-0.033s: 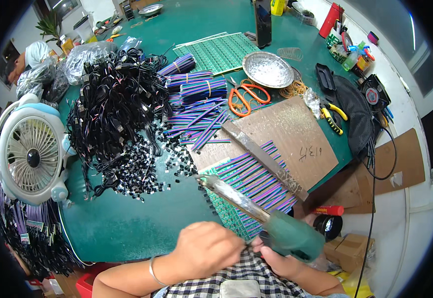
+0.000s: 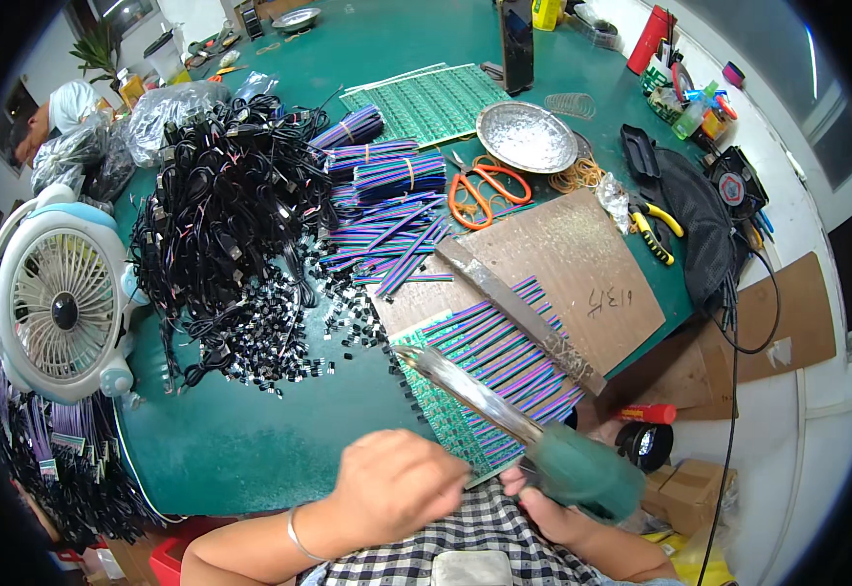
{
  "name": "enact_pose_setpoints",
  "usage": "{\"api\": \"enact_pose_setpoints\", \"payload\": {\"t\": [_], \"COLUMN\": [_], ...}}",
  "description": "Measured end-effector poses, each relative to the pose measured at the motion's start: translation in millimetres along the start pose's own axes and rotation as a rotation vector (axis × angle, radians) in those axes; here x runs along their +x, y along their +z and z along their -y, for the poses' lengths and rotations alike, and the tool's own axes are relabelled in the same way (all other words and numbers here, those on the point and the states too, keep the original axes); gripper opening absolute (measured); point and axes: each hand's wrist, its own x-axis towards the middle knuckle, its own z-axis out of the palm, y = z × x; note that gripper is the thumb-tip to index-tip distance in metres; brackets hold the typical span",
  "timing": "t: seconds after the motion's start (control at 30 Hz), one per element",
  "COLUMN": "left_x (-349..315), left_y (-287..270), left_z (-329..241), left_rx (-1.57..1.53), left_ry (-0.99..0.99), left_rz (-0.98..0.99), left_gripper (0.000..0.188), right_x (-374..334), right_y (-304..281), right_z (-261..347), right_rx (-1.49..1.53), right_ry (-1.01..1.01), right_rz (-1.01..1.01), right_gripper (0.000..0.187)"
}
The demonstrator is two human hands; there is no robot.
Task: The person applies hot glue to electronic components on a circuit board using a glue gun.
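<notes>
My right hand (image 2: 555, 513) grips a green soldering gun (image 2: 582, 471), partly smeared by motion. Its bare metal barrel slants up and left, with the tip over the left edge of a green circuit board panel (image 2: 433, 402). Rows of purple, blue and black ribbon wires (image 2: 504, 342) lie across that panel. Near the panel's near corner, my left hand (image 2: 402, 483) is closed with its fingers curled; what they hold, if anything, is hidden. A worn flat metal bar (image 2: 514, 311) lies over the wires on a brown board (image 2: 592, 264).
Left of the panel lie small black connectors (image 2: 265, 337) and a heap of black cables (image 2: 235, 205). A white fan (image 2: 63, 303) stands at the table's left edge. Behind are orange scissors (image 2: 485, 190), a metal dish (image 2: 527, 137) and yellow-black pliers (image 2: 656, 232).
My left hand has drawn back slightly to the left, away from the right hand. The soldering gun has shifted a little right and down.
</notes>
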Motion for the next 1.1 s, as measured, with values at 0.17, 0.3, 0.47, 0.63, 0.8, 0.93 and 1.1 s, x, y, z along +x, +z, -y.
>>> {"api": "enact_pose_setpoints", "payload": {"t": [0.17,0.3,0.47,0.63,0.8,0.93,1.1], "left_x": [-15,-13,-13,-14,-16,-17,-17], "left_y": [-1,4,8,6,6,5,4], "left_z": [19,21,21,19,21,21,21], "left_rx": [0.1,0.155,0.209,0.234,0.216,0.199,0.2], "left_ry": [-0.276,-0.271,-0.272,-0.285,-0.287,-0.287,-0.291], "left_rz": [-0.072,-0.048,-0.039,0.0,0.008,0.012,0.028], "left_gripper": [0.017,0.017,0.015,0.014,0.014,0.014,0.013], "right_x": [-20,-56,-67,-63,-72,-64,-75], "right_y": [-37,-33,-31,-19,-15,-10,-11], "right_z": [-17,-40,-55,-62,-75,-79,-86], "right_rx": [-0.096,0.366,0.322,0.286,0.245,0.216,0.188], "right_ry": [-0.196,0.235,0.234,0.224,0.218,0.213,0.208], "right_rz": [-0.014,-0.07,-0.092,-0.117,-0.146,-0.171,-0.195], "right_gripper": [0.032,0.038,0.033,0.03,0.027,0.026,0.026]}}
